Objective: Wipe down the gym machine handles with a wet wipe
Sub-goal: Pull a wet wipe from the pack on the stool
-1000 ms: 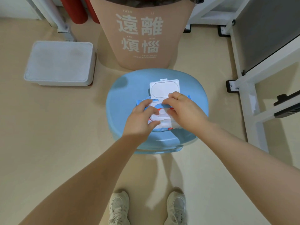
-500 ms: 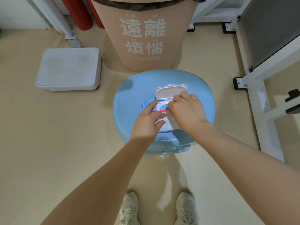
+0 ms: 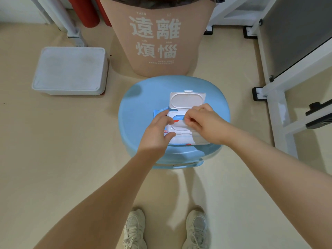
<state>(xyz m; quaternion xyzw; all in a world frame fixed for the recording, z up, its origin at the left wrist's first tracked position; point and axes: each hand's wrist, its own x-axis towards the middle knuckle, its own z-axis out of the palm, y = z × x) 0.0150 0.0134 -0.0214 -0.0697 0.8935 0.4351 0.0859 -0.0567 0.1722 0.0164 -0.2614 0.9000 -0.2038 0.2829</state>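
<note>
A blue and white wet wipe pack point(image 3: 181, 139) lies on a light blue plastic stool point(image 3: 143, 105). Its white flip lid point(image 3: 186, 100) stands open, tilted away from me. My left hand point(image 3: 158, 132) presses on the pack's left side, thumb and fingers gripping it. My right hand point(image 3: 204, 123) is over the opening, fingertips pinched at the sticker seal there; whether a wipe is caught between them is hidden. No gym handle is within reach of either hand.
A tan bin point(image 3: 156, 36) with white characters stands just behind the stool. A white lidded box point(image 3: 71, 71) sits on the floor at the left. White gym machine frame bars point(image 3: 280, 108) run along the right. My shoes point(image 3: 134, 229) show below.
My right fingertips have shifted left and pinched together at the pack's opening. The left hand stays pressed on the pack. The camera has moved slightly.
</note>
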